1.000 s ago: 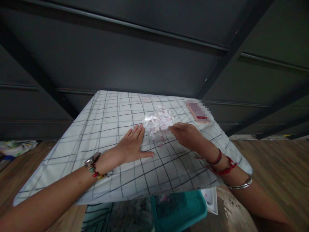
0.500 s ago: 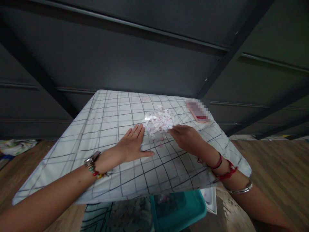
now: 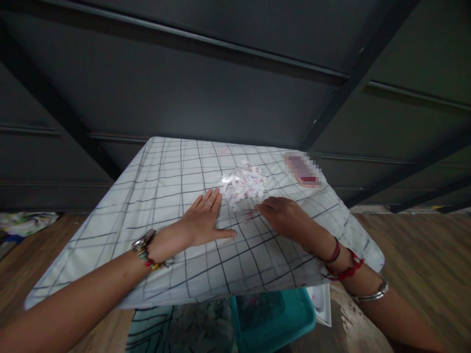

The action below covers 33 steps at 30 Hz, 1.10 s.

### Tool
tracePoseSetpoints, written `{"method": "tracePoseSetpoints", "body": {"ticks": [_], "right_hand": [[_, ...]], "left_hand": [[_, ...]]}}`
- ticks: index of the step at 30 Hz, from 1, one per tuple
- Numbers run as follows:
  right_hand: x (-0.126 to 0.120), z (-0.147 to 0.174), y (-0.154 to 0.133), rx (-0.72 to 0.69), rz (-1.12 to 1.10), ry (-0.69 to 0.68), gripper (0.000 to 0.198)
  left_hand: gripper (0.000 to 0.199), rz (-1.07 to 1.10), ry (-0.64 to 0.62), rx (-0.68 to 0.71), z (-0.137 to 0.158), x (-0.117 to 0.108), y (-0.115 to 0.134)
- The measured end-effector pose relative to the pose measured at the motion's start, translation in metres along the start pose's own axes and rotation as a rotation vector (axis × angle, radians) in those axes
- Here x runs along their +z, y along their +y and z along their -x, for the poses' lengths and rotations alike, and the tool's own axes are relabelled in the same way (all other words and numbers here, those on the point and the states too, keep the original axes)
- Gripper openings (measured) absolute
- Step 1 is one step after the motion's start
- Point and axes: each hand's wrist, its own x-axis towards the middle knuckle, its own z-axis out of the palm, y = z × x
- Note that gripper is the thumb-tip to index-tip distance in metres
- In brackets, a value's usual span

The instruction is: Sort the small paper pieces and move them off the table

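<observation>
A heap of small white, pink-tinged pieces [image 3: 245,182] lies on a white checked cloth [image 3: 172,171]. It has a shiny spot at its left, and a filmy, see-through patch shows at its near edge. My left hand [image 3: 202,220] rests flat on the cloth with its thumb spread, its fingertips at the heap's left edge. At the near right side of the heap is my right hand [image 3: 283,215], fingers closed and pressed down close to the see-through patch. What sits between those fingertips is hidden.
A phone in a pink case [image 3: 303,169] lies at the table's far right. Below the near edge are a teal plastic bin [image 3: 275,333], a white box [image 3: 324,306] and a bag-like heap of pale pieces [image 3: 202,323]. A dark panelled wall [image 3: 206,93] stands behind the table.
My right hand has shifted slightly toward me, its fingertips now lower along the heap's near edge. My left hand stays flat in nearly the same place.
</observation>
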Motion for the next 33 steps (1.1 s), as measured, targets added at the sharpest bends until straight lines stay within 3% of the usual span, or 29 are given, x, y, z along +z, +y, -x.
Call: {"method": "tracePoseSetpoints", "body": {"ticks": [15, 33], "right_hand": [[0.000, 0.001, -0.009, -0.096, -0.053, 0.094, 0.022], [-0.002, -0.012, -0.009, -0.049, 0.006, -0.008, 0.022]], "left_hand": [[0.112, -0.004, -0.001, -0.006, 0.001, 0.001, 0.001], [0.110, 0.037, 0.026, 0.004, 0.000, 0.003, -0.001]]}}
